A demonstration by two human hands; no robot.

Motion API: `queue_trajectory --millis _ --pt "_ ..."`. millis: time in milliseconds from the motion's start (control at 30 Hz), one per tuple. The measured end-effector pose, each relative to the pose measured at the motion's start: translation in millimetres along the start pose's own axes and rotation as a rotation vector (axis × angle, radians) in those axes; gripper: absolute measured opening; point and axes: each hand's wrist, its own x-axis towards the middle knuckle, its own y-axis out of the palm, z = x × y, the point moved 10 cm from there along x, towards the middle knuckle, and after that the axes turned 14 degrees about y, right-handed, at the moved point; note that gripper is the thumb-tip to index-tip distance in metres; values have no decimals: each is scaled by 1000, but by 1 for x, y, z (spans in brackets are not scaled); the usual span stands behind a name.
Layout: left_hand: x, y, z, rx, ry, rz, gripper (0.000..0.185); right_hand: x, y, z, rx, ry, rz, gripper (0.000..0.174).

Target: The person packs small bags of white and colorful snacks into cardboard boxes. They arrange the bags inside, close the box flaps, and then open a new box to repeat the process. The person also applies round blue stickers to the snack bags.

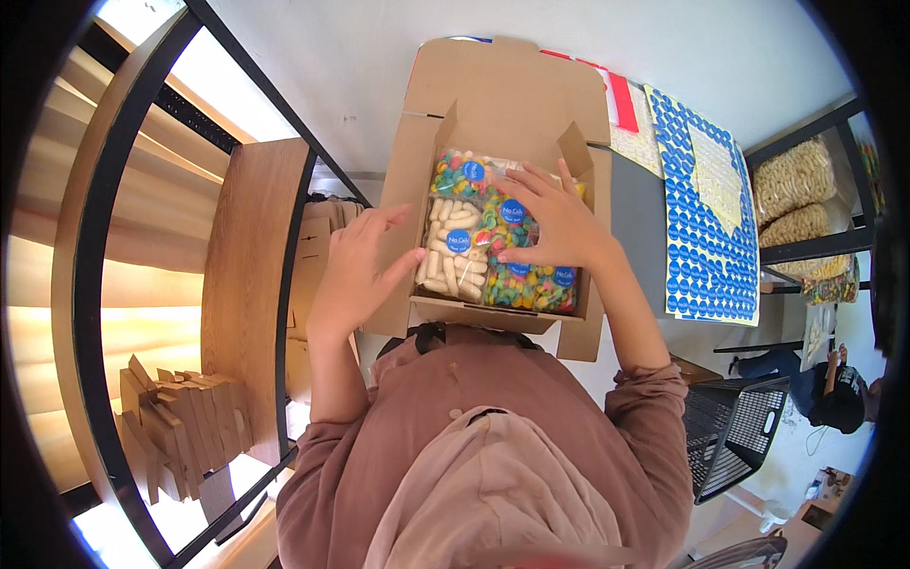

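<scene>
An open cardboard box (pixel 512 85) with its lid raised stands before me, filled with clear bags bearing round blue stickers. At the box's lower left lies a bag of pale finger-shaped snacks (pixel 448 274). Bags of multicoloured ring-shaped pieces (pixel 530 288) fill the right side, and another colourful bag (pixel 448 174) lies at the upper left. My left hand (pixel 373 263) is at the box's left edge, fingers apart, holding nothing. Spread over the colourful bags is my right hand (pixel 551 220), its fingers apart; whether the fingertips touch the bags is unclear.
Sheets of round blue stickers (pixel 711 284) lie on the grey table (pixel 633 227) to the right. Beyond are a rack with bagged snacks (pixel 796 174), a black plastic crate (pixel 746 427) and another person (pixel 839 391). At left, a black-framed wooden shelf (pixel 252 284) stands near flat cardboard pieces (pixel 178 427).
</scene>
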Motion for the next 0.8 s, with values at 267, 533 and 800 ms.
queue_trajectory --millis 267,533,800 --pt "-41 44 37 -467 -206 70 37 3 -3 8 208 -14 -25 65" --pt "-49 57 40 -536 -176 68 38 -8 -2 44 501 -82 36 46" --pt "-57 72 51 -772 -327 63 35 -31 24 88 305 -195 19 45"
